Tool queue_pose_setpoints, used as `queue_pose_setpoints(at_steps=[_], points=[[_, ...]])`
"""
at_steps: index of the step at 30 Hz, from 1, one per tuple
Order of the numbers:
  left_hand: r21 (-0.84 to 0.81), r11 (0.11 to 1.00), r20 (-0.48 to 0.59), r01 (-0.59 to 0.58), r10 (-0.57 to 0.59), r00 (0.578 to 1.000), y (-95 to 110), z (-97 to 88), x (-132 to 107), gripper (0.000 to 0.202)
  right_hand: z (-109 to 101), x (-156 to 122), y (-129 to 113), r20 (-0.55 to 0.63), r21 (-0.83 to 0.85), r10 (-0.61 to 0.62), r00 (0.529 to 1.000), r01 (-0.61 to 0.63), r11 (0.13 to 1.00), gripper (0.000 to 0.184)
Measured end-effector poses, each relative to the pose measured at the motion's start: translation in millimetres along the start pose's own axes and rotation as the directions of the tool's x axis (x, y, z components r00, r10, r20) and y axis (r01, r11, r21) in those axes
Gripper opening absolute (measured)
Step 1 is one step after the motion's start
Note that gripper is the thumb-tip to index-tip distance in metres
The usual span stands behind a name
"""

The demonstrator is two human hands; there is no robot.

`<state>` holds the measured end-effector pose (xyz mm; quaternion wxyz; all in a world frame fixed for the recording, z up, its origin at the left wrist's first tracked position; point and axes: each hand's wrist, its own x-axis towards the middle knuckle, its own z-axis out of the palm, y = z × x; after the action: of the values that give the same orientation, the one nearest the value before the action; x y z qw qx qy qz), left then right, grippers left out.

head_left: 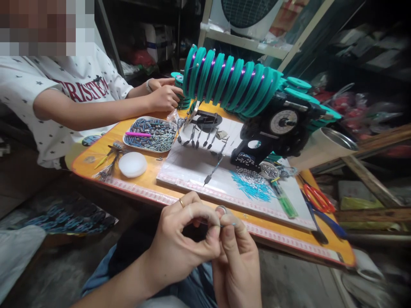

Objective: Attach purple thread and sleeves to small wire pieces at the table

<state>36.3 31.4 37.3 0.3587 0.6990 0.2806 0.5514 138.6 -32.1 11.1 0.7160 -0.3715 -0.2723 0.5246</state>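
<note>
My left hand [183, 239] and my right hand [237, 261] meet just below the near edge of the orange table [144, 182]. Both are closed in a pinch, fingertips touching each other around a very small piece that I cannot make out. A ring sits on my left ring finger. On the white board [192, 167] in front of them lie a row of dark finished pieces [199, 139] and a pile of thin blue tubes [253, 186].
A metal tray of beads [150, 134] with a pink tool, a white round lid [132, 164], a green lighter [285, 204], red-handled scissors [317, 199] and a machine with teal spools [231, 81] stand on the table. Across it, another person's hands [163, 94] hold teal spools.
</note>
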Motion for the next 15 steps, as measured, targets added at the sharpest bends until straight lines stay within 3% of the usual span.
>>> queue_pose_setpoints(at_steps=[10, 15], points=[[0.010, 1.000, -0.018, 0.004, -0.004, 1.000, 0, -0.5, 0, 0.015, -1, -1, 4, -0.014, -0.033, -0.046, 0.999, 0.046, 0.998, 0.008], [-0.019, 1.000, -0.024, 0.011, -0.011, 1.000, -1, -0.9, -1, 0.015, 7, -1, 2, -0.155, 0.001, -0.019, 0.988, 0.019, 1.000, 0.019]])
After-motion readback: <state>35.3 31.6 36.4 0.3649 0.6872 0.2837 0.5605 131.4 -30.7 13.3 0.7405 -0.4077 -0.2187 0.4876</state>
